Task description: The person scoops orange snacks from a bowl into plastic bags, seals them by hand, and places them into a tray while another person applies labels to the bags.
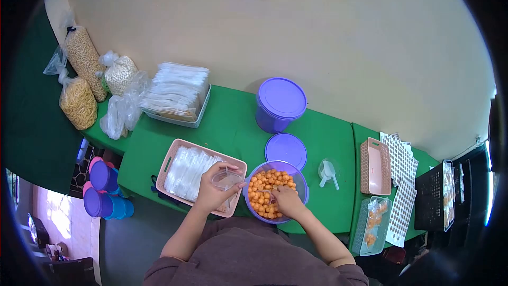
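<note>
My left hand [213,188] is closed around a small clear plastic cup [226,180], with its open mouth facing up. It is over the pink basket [177,195], which holds several clear plastic bags [189,172]. To its right stands a purple tub [304,185] of round orange snack balls [272,179]. Inside the tub, the fingers of my right hand [286,201] reach down among the balls. They are curled at a clear piece whose shape I cannot make out; the fingertips are partly hidden.
A purple lid [286,151] lies behind the tub, near a closed purple bucket [281,105]. White scoops [328,172] rest at right. Stacked plastic packets [177,90] and bagged snacks [79,100] stand at back left. Further right are an empty pink basket [365,167] and a green basket [362,230].
</note>
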Demonstrator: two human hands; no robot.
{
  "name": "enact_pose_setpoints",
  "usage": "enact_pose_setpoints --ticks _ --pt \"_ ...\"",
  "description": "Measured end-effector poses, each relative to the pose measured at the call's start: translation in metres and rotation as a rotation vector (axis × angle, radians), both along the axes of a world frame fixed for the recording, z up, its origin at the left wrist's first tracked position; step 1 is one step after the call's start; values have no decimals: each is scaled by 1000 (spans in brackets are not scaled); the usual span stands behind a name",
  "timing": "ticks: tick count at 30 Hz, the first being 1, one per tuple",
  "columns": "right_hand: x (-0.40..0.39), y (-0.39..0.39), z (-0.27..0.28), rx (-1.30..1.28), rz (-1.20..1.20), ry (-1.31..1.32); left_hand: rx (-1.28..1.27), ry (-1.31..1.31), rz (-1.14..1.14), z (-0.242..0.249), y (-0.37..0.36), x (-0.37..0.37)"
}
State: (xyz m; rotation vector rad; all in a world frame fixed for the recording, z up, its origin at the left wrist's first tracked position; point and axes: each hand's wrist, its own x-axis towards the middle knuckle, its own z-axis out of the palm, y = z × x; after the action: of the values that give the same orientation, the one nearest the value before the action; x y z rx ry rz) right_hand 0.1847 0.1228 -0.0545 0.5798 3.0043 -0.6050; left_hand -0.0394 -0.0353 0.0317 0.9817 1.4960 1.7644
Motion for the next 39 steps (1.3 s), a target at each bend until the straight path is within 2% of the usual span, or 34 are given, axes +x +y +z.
enact_pose_setpoints --ticks 5,10,12,13,15,18,22,29,31,32,34,35,37,39 --pt "6 8 2 -64 -104 -20 -53 76 -13 3 2 -2" --pt "14 14 34 -63 -155 132 -127 252 -87 -6 10 2" --pt "17 18 50 -105 -173 171 -290 365 -165 -9 11 6" --pt "19 19 58 -148 -189 212 -289 365 -166 -14 13 9" --pt "27 22 74 -143 -204 200 -257 706 -138 -26 16 13" --pt "30 17 107 -167 -240 178 -305 851 -180 -25 22 25" --pt "29 10 133 -174 -237 138 -275 917 -212 -25 34 43" --pt "25 8 135 -154 -211 157 -161 942 -281 -30 47 66" --pt "21 6 147 -259 -316 385 -161 947 -273 -31 49 68" --pt "22 8 144 -256 -316 387 -145 944 -239 -31 51 69" --pt "26 14 135 -697 -550 634 -123 940 -205 -29 55 70" --pt "26 14 132 -694 -549 635 -129 888 -195 -28 56 71" --pt "24 12 130 -958 -583 829 -135 838 -184 -25 57 71" --pt "24 7 126 -957 -545 871 -109 806 -147 -21 55 71"
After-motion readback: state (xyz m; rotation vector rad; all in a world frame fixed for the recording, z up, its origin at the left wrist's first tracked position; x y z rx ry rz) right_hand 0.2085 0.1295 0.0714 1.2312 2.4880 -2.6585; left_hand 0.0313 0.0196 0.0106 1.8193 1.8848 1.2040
